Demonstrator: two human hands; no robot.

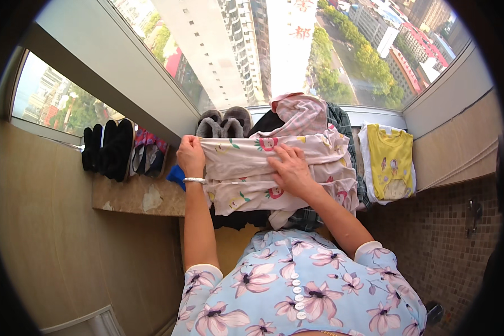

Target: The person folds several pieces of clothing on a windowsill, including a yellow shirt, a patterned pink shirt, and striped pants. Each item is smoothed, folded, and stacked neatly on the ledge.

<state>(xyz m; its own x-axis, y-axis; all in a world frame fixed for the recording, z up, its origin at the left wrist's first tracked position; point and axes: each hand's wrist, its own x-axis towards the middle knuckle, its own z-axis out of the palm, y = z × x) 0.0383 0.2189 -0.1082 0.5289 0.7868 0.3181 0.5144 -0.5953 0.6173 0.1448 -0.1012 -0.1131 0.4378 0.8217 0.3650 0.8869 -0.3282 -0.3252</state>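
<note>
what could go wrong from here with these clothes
The pink garment could crease: it looks rumpled under the right hand, while the left hand pinches its far left corner.

The pile might slip: black cloth pokes out at the front edge of the ledge.

The grey slippers sit right behind the garment, so they could dirty it if they brush it.

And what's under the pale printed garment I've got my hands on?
Dark green plaid cloth and black cloth peek out from under the printed garment; whatever lies beneath its middle is covered.
</note>
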